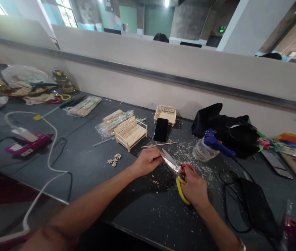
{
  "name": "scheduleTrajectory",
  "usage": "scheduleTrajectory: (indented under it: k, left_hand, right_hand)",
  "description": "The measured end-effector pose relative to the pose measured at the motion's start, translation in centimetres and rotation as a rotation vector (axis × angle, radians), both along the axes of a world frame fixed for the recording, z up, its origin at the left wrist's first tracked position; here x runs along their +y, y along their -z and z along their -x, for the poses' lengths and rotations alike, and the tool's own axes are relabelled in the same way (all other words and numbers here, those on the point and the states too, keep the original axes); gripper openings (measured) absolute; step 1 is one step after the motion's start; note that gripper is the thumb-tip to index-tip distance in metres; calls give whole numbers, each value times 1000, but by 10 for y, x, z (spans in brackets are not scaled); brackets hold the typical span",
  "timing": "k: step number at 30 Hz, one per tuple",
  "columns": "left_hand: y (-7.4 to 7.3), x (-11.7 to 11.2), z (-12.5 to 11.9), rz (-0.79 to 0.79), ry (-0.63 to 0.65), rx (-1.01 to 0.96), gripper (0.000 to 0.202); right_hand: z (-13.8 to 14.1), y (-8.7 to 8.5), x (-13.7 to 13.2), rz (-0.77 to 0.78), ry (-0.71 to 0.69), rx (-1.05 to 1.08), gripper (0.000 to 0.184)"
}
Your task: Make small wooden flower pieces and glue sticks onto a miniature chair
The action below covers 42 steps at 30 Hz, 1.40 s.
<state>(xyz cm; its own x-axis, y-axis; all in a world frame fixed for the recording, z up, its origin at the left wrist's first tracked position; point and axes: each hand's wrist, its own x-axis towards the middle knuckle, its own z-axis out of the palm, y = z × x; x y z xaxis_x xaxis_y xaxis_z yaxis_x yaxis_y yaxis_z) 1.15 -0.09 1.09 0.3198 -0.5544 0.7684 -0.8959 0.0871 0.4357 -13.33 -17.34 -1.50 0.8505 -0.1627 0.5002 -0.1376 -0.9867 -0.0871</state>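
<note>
My right hand (195, 188) grips a pair of scissors (171, 162) by its red and yellow handles, blades pointing up and left. The blades are parted a little. At the blades, my left hand (147, 161) has its fingers pinched together; whatever lies between them is too small to make out. A thin wooden stick (161, 144) lies just beyond my left hand. Small pale clippings are scattered around and under both hands. Behind them stands a miniature bench (131, 134) built of sticks, with several flower-shaped wooden pieces (115, 159) to its left.
A second stick model (165, 114) and a phone (161, 129) are at the back. Bagged sticks (111, 125) lie beside the bench. On the right are a clear cup (204, 150), a blue glue gun (217, 143) and a black bag (223, 127); a purple power strip (29, 144) sits left.
</note>
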Motion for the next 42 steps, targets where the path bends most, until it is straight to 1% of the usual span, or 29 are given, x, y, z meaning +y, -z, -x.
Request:
scheduleTrajectory:
  k: [6, 12, 15, 18, 23, 26, 32, 35, 39, 42]
  left_hand:
    - [0, -1, 0, 51, 6, -53, 16]
    - [-3, 1, -1, 14, 20, -35, 18]
    - [-5, 2, -2, -15, 26, -11, 17]
    - [-4, 3, -2, -33, 23, 4, 17]
    - [-1, 1, -1, -24, 0, -8, 17]
    - [-1, 1, 0, -16, -7, -33, 22]
    - [-2, 1, 0, -47, -28, -43, 36]
    - [-3, 0, 1, -26, -14, -27, 36]
    - [-4, 1, 3, 5, -9, 57, 24]
    - [-4, 1, 3, -13, 1, 134, 25]
  right_hand:
    - [0, 1, 0, -25, -26, 37, 15]
    - [0, 3, 1, -43, 11, 79, 11]
    - [-1, 2, 1, -20, 20, 61, 11]
    - [-1, 0, 1, 1, -4, 25, 13]
    - [-1, 0, 1, 8, -31, -21, 14]
    - [0, 2, 0, 0, -50, -38, 14]
    - [1, 8, -1, -35, -15, -10, 17]
    - [0, 11, -2, -93, -32, -22, 14]
    - [-2, 13, -6, -267, -28, -26, 14]
    - [-2, 13, -11, -343, -8, -29, 17]
